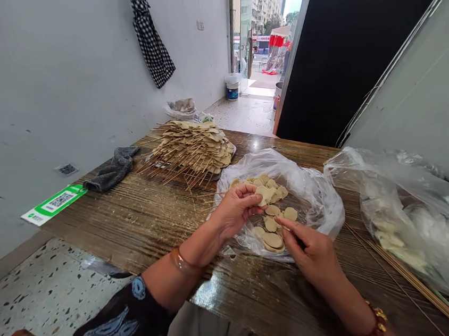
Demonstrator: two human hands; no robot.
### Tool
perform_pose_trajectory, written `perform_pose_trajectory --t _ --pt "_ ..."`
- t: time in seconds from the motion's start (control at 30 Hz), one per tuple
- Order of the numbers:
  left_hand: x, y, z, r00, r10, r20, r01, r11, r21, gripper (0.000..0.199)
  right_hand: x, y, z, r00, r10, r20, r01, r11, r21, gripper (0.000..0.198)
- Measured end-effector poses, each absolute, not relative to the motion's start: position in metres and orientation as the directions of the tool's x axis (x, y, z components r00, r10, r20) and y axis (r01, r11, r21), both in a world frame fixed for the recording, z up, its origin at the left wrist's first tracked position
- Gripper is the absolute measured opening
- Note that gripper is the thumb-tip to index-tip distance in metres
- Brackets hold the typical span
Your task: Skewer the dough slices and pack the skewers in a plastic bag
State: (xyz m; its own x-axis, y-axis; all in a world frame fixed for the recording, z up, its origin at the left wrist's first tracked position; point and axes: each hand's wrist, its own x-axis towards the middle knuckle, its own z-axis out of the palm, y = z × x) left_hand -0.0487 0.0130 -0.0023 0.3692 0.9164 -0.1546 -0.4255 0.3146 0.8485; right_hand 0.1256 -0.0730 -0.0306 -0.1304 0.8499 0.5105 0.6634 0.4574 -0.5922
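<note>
Over wooden tabletop point(122, 227), between pale walls point(66, 66) — left hand point(234, 210) pinches a slice point(263, 194), right hand's point(312, 249) grip unclear.

Bright daylight enters through the doorway point(261, 89); glare spots the glossy surface point(122, 227); wide-angle distortion stretches the edges.

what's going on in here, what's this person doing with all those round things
A person sits at a wooden table with pale round slices pinched in the left hand. The right hand is at the loose slices on a clear plastic bag; whether it grips one is unclear. Beyond, to the left, is a heap of skewered slices; bare sticks lie at right.
</note>
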Motion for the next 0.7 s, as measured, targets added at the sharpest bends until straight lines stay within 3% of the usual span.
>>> perform_pose_trajectory --t 0.37,0.7 --pt "-0.044 0.009 -0.007 0.36 0.922 -0.139 -0.403 0.288 0.869 0.031 0.126 -0.073 -0.032 -0.124 0.852 0.509 0.662 0.453 -0.597 0.032" --pt "-0.038 0.006 -0.002 0.193 0.981 0.002 -0.284 0.054 0.957 0.027 0.124 -0.073 -0.029 -0.069 0.91 0.41 0.675 0.345 -0.652 0.026"
